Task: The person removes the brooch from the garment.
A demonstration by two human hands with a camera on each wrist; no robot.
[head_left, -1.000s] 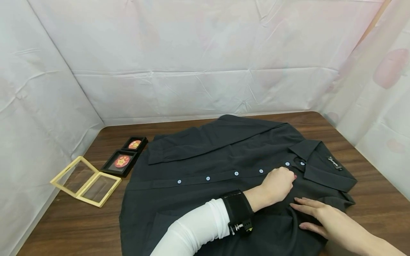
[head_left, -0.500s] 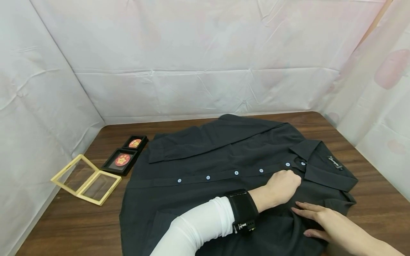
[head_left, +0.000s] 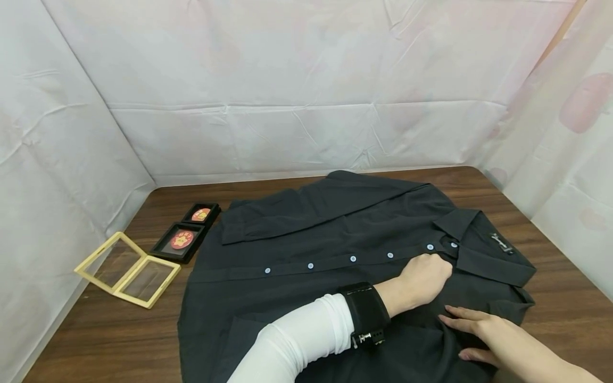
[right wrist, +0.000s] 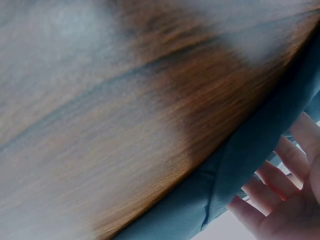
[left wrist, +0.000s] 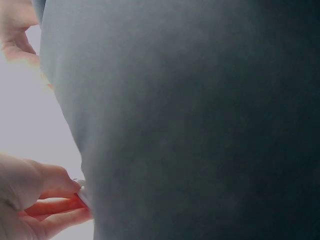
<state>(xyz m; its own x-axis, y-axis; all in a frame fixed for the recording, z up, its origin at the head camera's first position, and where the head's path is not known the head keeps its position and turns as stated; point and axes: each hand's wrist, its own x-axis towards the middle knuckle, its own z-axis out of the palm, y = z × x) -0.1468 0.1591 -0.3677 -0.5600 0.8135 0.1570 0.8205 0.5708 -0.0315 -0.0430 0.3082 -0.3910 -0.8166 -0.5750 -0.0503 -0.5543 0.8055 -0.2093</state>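
Note:
A dark button-up shirt (head_left: pixel 306 303) lies spread on the table, collar to the right, light buttons down its front. My left hand (head_left: pixel 425 280), fingers curled, is on the shirt front just below the button row near the collar. In the left wrist view, the thumb and fingers of my left hand (left wrist: pixel 45 197) pinch the edge of the shirt (left wrist: pixel 175 125); a small pale bit shows at the fingertips, too blurred to identify. My right hand (head_left: pixel 495 340) rests on the lower right of the shirt with its fingers extended; its fingers (right wrist: pixel 277 182) touch the cloth in the right wrist view.
An open yellow-framed case (head_left: pixel 115 290) with clear panes lies at the left of the wooden table (head_left: pixel 110 340). Beside it sit two black frames, a nearer one (head_left: pixel 167 247) and a farther one (head_left: pixel 210 207), each holding a red round piece. White cloth walls (head_left: pixel 306 138) enclose the table.
My left hand has shifted slightly to the right along the shirt front, and its red nail has gone out of sight. My right hand has slid slightly right and nearer.

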